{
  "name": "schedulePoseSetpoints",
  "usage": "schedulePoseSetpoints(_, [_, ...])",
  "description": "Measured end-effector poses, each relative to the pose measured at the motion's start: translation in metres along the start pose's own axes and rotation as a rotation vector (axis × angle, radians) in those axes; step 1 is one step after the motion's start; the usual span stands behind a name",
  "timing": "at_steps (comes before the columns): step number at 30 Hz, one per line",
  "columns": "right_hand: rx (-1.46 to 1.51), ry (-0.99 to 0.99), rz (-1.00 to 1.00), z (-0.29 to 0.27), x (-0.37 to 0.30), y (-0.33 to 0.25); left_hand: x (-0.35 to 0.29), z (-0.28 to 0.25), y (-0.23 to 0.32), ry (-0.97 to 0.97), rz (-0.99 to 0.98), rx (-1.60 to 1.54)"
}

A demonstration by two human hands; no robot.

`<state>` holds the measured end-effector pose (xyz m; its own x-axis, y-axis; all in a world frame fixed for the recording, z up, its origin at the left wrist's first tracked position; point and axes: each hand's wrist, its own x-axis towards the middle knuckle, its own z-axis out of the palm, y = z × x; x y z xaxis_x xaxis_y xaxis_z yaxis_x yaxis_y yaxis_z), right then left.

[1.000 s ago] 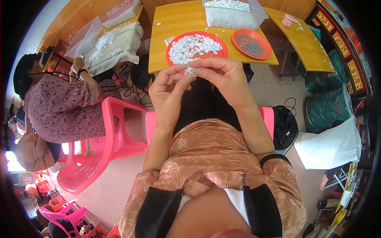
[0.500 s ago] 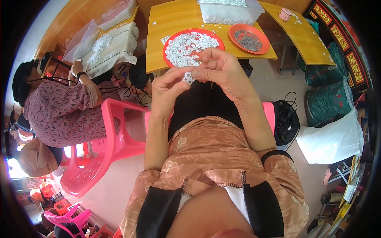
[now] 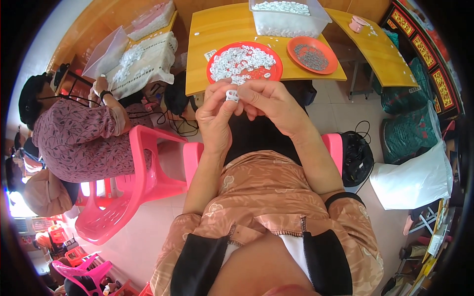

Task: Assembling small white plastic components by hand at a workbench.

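Between the thumb and fingers of my left hand is a small white plastic piece with two holes in its face. My right hand is pinched up close beside that piece, thumb against forefinger. Whatever its fingertips hold is too small or hidden to make out. Just beyond both hands lies a red round tray heaped with similar white pieces. To its right, an orange plate carries many small grey metal parts.
Both dishes rest on a yellow wooden table, with a clear bin of white pieces behind. A second table at right bears a pink cup. Left, a co-worker sits near a pink chair. A white sack stands right.
Both hands have come slightly nearer to me, and the white piece has turned in the left fingers. The right hand's raised fingers have curled down. The view has shifted a little.
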<state>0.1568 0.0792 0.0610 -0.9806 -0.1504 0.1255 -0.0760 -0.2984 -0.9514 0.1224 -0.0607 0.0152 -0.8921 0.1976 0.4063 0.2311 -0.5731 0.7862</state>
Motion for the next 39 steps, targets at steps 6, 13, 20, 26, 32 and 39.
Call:
schedulePoseSetpoints(6, [0.078,-0.055,0.071,0.000,0.001,0.003,0.001,-0.003,-0.001,-0.054,-0.010,-0.017])
schedulePoseSetpoints(13, [-0.526,-0.004,-0.276,0.010,-0.004,0.003,0.000,-0.002,0.002,0.013,-0.106,-0.154])
schedulePoseSetpoints(20, [-0.872,0.036,-0.508,0.015,-0.002,0.004,-0.003,0.005,0.005,0.072,-0.086,-0.141])
schedulePoseSetpoints(26, [-0.996,0.134,-0.614,0.014,0.003,0.016,-0.010,0.011,-0.003,0.126,-0.063,-0.081])
schedulePoseSetpoints(32, [-1.102,0.218,-0.664,0.017,0.003,0.025,-0.014,0.014,-0.005,0.128,-0.090,-0.157])
schedulePoseSetpoints(39, [-1.100,0.249,-0.670,0.010,0.007,0.039,-0.014,0.019,-0.009,0.192,-0.167,-0.185])
